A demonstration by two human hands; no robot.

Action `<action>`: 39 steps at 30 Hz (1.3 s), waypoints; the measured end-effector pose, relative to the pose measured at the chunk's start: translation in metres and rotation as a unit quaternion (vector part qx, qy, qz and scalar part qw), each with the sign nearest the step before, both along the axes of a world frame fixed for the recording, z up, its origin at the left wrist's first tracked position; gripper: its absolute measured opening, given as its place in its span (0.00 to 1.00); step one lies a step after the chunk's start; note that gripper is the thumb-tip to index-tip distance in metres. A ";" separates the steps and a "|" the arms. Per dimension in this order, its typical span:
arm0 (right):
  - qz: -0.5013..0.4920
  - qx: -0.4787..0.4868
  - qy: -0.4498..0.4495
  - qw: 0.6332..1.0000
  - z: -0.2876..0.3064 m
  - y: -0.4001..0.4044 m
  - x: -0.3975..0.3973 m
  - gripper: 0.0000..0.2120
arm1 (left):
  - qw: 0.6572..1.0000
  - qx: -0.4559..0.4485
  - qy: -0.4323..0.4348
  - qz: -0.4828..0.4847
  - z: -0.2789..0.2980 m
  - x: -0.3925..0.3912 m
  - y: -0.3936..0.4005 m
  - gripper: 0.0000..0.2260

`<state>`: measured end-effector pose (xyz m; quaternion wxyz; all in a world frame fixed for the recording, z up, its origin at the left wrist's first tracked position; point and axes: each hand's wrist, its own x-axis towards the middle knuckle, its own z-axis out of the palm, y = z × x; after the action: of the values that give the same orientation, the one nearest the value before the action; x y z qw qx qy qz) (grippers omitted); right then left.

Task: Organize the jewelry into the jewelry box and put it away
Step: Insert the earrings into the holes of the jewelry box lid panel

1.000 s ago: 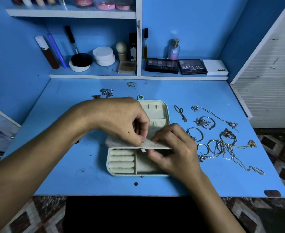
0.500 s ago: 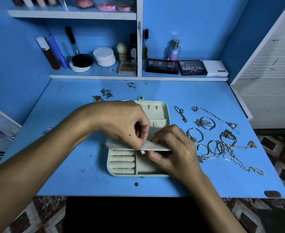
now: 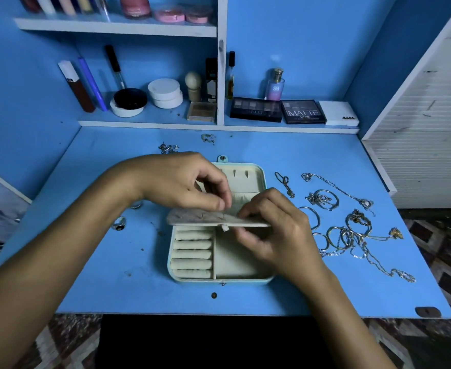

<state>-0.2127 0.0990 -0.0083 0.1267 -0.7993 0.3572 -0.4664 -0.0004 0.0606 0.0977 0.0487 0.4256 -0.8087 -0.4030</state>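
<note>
Change: left hand (image 3: 181, 182) raised slightly off the insert flap (image 3: 213, 220) of the jewelry box (image 3: 219, 262).
Hands: both pinch the flap; right hand (image 3: 277, 233) at its edge.
Labels: "MATTE" palette (image 3: 303, 112) behind the box.

Your 2 forearms come in from the bottom corners and converge mid-frame, wrists apart, fingertips nearly meeting. Left hand (image 3: 184, 182): back facing up, wrist slightly raised, fingers curled down, thumb and forefinger closed in a tight pinch grip at the tips. Right hand (image 3: 277, 233): back facing up, knuckles bent, fingers curled inward, thumb tucked underneath in a pinch grip. Both arms bare.
</note>
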 end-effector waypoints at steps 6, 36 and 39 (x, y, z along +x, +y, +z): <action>0.005 0.044 0.011 0.999 0.022 -0.020 0.001 0.16 | 0.962 0.014 0.238 0.135 -0.022 0.028 -0.014 0.09; -0.100 0.172 0.131 0.971 0.000 -0.098 0.006 0.20 | 0.834 -0.276 0.169 0.446 -0.127 0.025 -0.006 0.08; -0.102 0.193 0.146 0.965 -0.002 -0.099 0.006 0.19 | 0.839 -0.280 0.149 0.442 -0.126 0.023 -0.005 0.14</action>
<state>-0.2066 0.0003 -0.0101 0.1771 -0.7787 0.5345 -0.2768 0.0227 0.0556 -0.0284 0.4586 0.6412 -0.5960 -0.1529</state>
